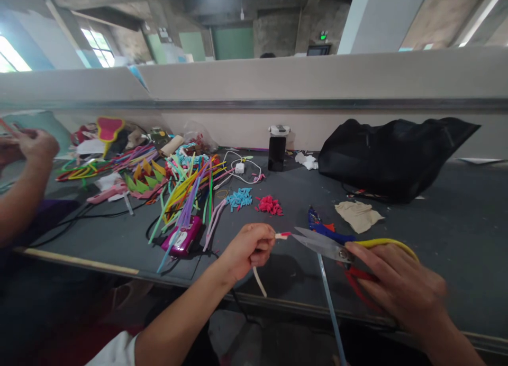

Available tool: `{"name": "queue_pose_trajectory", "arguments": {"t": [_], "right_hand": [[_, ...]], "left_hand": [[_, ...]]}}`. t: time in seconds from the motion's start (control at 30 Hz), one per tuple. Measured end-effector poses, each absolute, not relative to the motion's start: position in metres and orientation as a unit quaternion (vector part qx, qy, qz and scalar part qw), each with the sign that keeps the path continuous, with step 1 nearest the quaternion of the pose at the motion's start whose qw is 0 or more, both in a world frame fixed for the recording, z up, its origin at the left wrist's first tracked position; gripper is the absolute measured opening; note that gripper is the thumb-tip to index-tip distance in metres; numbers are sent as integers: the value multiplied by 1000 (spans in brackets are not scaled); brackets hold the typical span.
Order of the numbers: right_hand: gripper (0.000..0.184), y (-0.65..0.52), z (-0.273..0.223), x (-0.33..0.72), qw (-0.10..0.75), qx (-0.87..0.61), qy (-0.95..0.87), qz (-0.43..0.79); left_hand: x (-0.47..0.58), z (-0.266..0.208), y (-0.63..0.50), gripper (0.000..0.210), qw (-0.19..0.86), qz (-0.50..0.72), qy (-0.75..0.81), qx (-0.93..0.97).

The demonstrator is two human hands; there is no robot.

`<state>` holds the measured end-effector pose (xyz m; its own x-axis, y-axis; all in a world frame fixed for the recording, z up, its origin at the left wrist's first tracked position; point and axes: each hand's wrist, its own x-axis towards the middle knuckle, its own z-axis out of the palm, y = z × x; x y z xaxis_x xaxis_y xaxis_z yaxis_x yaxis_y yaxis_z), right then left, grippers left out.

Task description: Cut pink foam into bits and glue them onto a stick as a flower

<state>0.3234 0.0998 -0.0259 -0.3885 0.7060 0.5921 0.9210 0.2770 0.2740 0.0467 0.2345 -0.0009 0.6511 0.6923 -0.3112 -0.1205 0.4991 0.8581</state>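
Note:
My left hand [252,249] is closed in a pinch on fuzzy craft stems. Their short cream and pink ends [283,235] poke out past the fingertips, and a cream tail [260,282] hangs below the hand. My right hand [400,284] grips scissors [337,249] with one yellow and one red handle. The blades are parted and point left, their tips close to the pink end; contact is unclear. Behind the scissors lies a blue glue gun [323,228], partly hidden, with a long translucent stick [329,302] trailing toward me. Small cut pieces form a blue pile [240,198] and a pink pile [269,204].
Coloured stems [186,197] cover a magenta box-like device [184,239] at left. A black phone [277,153], white cable [240,167], beige cloth [359,216] and black bag [377,159] lie farther back. Another person's hand [37,144] works at far left.

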Motion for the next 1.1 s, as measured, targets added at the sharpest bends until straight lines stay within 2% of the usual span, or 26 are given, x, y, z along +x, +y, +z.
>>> {"name": "queue_pose_trajectory", "arguments": {"t": [0.23, 0.37, 0.77, 0.93, 1.1], "right_hand": [[34, 100, -24, 321, 167, -510, -783, -315], [32, 102, -26, 321, 148, -502, -785, -331], [29, 101, -27, 318, 163, -485, -794, -328], [32, 99, -26, 318, 169, -495, -796, -304], [33, 99, -32, 322, 225, -529, -776, -260]], "left_hand": [[45, -3, 237, 21, 841, 208, 318, 385], [44, -3, 238, 19, 857, 187, 306, 370], [42, -4, 241, 23, 886, 135, 257, 360], [43, -5, 240, 24, 886, 155, 255, 355], [43, -6, 240, 22, 868, 224, 250, 366]]}}
